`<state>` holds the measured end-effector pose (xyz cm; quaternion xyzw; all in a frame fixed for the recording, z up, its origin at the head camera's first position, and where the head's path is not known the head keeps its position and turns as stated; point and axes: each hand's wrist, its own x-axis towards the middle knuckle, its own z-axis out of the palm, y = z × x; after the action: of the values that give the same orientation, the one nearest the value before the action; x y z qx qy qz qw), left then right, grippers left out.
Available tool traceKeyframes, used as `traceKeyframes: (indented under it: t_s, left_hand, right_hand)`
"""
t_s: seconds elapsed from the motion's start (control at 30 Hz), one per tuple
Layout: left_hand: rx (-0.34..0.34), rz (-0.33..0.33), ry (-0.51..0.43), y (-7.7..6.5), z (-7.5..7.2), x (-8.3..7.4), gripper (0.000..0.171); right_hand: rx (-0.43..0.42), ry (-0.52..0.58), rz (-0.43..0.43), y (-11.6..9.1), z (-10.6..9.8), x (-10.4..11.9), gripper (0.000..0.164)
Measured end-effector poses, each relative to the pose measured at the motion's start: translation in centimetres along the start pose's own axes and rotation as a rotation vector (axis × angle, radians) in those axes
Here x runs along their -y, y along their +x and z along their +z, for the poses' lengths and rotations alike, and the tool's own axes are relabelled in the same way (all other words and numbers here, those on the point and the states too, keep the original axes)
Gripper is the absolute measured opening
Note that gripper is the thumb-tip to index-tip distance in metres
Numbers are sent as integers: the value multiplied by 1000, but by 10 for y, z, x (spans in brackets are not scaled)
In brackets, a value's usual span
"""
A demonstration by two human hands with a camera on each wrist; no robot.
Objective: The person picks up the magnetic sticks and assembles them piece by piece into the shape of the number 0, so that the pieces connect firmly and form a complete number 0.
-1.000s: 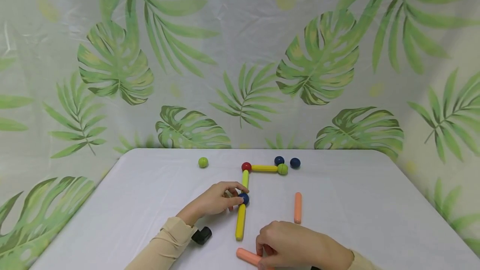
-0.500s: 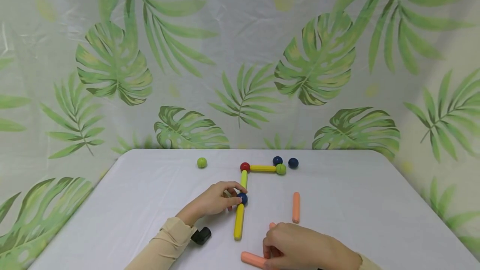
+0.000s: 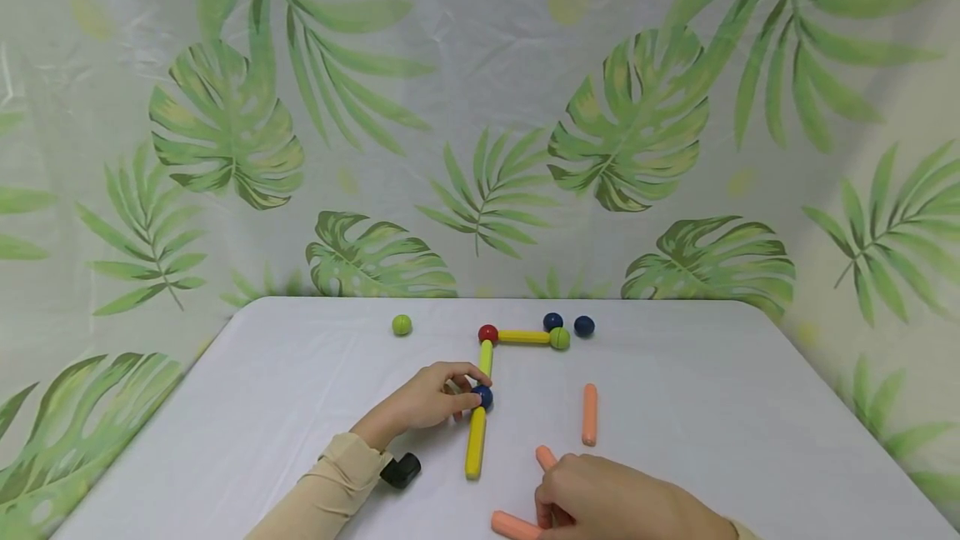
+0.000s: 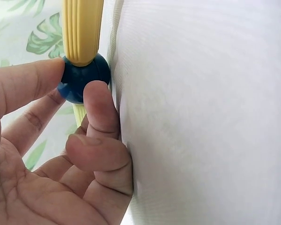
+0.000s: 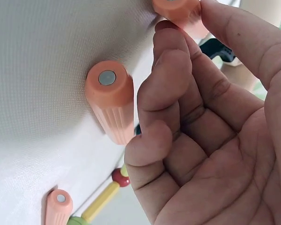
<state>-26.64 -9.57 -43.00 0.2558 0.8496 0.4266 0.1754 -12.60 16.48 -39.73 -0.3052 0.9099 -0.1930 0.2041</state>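
Observation:
My left hand point(image 3: 429, 398) holds a dark blue ball point(image 4: 79, 82) between thumb and fingers. A yellow magnetic stick point(image 3: 476, 444) runs from that ball toward me, and a lime stick point(image 3: 486, 359) runs away from it to a red ball point(image 3: 488, 334). From the red ball another yellow stick point(image 3: 523, 337) leads right to a green ball point(image 3: 559, 338). At the front, my right hand point(image 3: 611, 497) pinches an orange magnetic stick point(image 3: 513, 525) near its right end. A second orange stick point(image 5: 113, 101) lies just beyond that hand, partly hidden in the head view.
A third orange stick point(image 3: 590, 415) lies farther back on the right of the white table point(image 3: 712, 390). Two dark blue balls, one point(image 3: 584, 326) slightly apart, sit near the green ball. A loose green ball point(image 3: 402, 324) rests at the back left. Behind stands a leaf-patterned curtain point(image 3: 495, 107).
My right hand has shifted slightly right and toward me with the orange stick, and the second orange stick has come into view behind it. My left hand keeps its hold on the blue ball.

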Motion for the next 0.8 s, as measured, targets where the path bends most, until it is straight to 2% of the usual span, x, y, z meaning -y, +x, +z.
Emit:
traceKeyframes:
  t_s: [0.1,0.3,0.6,0.73,0.8]
  left_hand:
    - [-1,1,-2,0,0,-1,23]
    - [0,2,-9,-1,0,-3,24]
    - [4,-6,-21,-1,0,-1,22]
    - [13,9,-33,-1,0,0,22]
    - [13,4,-41,0,1,-1,22]
  right_hand:
    - [-31,-27,-24,-3,2,-1,21]
    - [-45,-20,13,-8,4,-1,16]
    - [61,75,162,-9,-3,1,13]
    - [19,78,122,-13,-8,1,15]
    - [-24,67,69,-14,-15,-1,17]
